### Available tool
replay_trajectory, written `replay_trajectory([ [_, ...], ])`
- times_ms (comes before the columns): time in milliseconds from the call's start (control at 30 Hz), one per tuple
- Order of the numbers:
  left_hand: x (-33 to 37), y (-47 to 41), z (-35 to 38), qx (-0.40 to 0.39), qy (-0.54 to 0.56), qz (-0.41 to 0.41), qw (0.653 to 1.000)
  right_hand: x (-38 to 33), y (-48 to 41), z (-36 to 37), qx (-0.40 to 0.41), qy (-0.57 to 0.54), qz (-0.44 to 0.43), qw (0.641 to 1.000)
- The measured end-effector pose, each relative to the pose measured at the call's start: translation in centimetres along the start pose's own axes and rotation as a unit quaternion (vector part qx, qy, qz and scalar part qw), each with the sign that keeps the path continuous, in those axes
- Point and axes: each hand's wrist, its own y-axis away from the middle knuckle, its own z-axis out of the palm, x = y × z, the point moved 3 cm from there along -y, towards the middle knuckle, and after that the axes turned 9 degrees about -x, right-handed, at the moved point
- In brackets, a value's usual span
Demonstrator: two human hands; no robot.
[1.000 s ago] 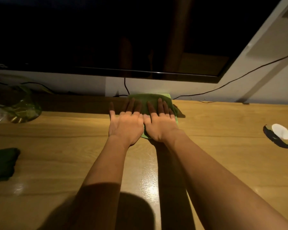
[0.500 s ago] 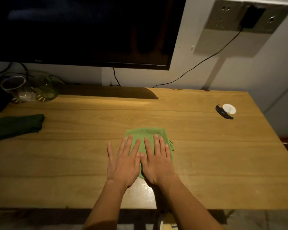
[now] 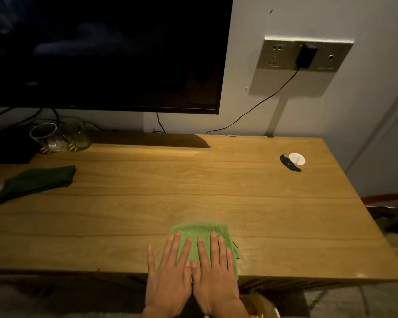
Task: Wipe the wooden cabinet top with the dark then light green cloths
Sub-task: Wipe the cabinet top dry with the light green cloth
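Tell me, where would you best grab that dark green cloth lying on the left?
The dark green cloth lies flat and folded, so no edge stands up. Probably pinch its right-hand folded end from above, nearest the middle of the cabinet top; the fold gives some bulk to grip.

You've dragged the light green cloth point(image 3: 203, 239) back from the wall to the cabinet top's point(image 3: 262, 203) near edge.

Left hand point(image 3: 168, 280), right hand point(image 3: 215, 282) atop cloth point(image 3: 200, 229)

A flat light green cloth point(image 3: 202, 239) and a folded dark green cloth point(image 3: 36, 182) lie on the honey-brown, grain-streaked wooden tabletop point(image 3: 193, 184).
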Motion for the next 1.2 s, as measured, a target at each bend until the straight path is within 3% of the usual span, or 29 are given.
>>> replay_trajectory([
  [100, 0.0, -2.4, -0.6, -0.019, -0.003, 0.016, 1.0, 0.1, -2.0, -1.1, -0.002, -0.001, 0.001, 1.0],
  [300, -0.8, -10.6, -2.0, 0.021, -0.004, 0.002, 1.0, 0.5, -9.0, -5.2, 0.015, -0.006, 0.0, 1.0],
  [600, -1.5, -29.0, -7.4, 0.053, -0.006, 0.012, 0.999, 1.6, -25.7, -14.4, 0.045, 0.003, -0.001, 0.999],
  [733, -1.3, -35.9, -10.2, 0.053, -0.042, 0.002, 0.998, 2.4, -32.2, -18.3, 0.052, 0.01, 0.002, 0.999],
  [800, -1.0, -38.3, -10.9, 0.043, -0.102, 0.035, 0.993, 2.9, -34.6, -19.7, 0.051, 0.008, 0.002, 0.999],
  [933, -1.1, -41.9, -10.5, 0.003, -0.1, 0.027, 0.995, 3.8, -37.1, -20.9, 0.052, 0.013, 0.0, 0.999],
  [1100, -1.2, -41.5, -10.6, 0.019, -0.076, 0.028, 0.997, 3.8, -36.7, -20.5, 0.055, 0.014, 0.004, 0.998],
  [1200, -0.5, -38.8, -11.2, 0.074, -0.076, 0.046, 0.993, 3.7, -35.1, -19.5, 0.068, 0.0, -0.001, 0.998],
])
